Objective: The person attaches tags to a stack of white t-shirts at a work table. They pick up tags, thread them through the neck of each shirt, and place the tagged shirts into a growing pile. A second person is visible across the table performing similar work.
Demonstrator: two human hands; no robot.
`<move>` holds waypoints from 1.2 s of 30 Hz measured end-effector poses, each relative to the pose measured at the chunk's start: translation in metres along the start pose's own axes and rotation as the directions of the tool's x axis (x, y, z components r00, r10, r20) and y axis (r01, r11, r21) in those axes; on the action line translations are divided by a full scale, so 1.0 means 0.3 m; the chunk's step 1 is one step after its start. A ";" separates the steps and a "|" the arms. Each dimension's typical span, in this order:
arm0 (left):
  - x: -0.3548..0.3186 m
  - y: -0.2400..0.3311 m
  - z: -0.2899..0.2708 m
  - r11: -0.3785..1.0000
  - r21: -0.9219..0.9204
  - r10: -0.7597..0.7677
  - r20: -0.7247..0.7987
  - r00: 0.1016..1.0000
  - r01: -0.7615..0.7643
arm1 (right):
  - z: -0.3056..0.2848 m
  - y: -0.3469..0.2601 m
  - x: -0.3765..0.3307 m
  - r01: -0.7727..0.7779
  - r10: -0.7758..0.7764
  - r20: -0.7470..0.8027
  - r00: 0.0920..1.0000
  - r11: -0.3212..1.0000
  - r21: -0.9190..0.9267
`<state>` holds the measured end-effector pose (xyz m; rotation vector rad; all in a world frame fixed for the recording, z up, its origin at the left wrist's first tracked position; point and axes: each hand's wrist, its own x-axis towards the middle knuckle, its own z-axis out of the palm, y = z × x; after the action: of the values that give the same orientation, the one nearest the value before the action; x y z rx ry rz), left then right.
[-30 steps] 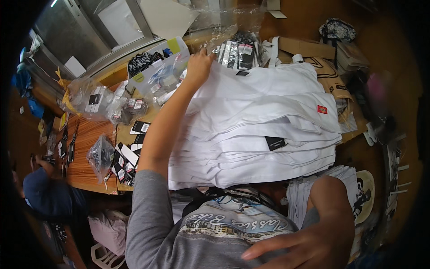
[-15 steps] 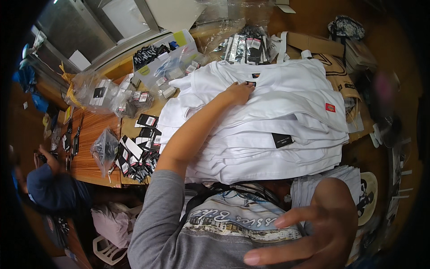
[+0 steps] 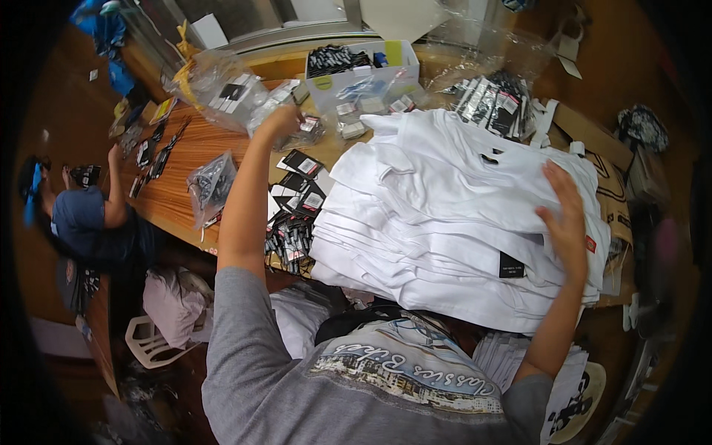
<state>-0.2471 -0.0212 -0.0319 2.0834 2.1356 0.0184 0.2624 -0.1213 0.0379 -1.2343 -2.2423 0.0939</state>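
Left hand (image 3: 280, 124) is at bagged tags (image 3: 309, 131), can't tell finger closure; right hand (image 3: 568, 226), fingers apart, over white T-shirt stack (image 3: 437, 215); loose hang tags (image 3: 302, 164) left of stack, likely for reach.

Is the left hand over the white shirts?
No, the left hand is at the small packs, left of the white shirts.

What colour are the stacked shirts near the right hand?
White. The stacked shirts show best in the head view.
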 end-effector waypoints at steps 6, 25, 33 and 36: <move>-0.076 -0.014 0.268 0.989 -0.049 0.146 0.117 0.982 -0.141 | 0.284 0.155 -0.013 -0.081 0.167 0.464 0.870 0.976 -0.200; -0.284 0.858 0.069 0.500 -0.327 0.722 -0.355 0.594 -0.802 | -0.197 0.309 -0.546 -0.523 0.651 -0.498 0.572 0.758 0.390; -0.004 1.506 0.240 0.404 -0.732 0.777 -0.043 0.628 -0.549 | -0.157 0.137 -0.705 -0.629 0.697 -0.356 0.622 0.716 0.302; -0.087 1.610 0.207 0.575 -0.439 0.799 0.118 0.590 -0.690 | -0.218 0.081 -0.704 -0.628 0.645 -0.313 0.697 0.760 0.169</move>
<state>0.2404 -0.0386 -0.0331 2.3892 0.8344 0.1541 0.4008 -0.2888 -0.0098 -1.7964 -1.4098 0.1734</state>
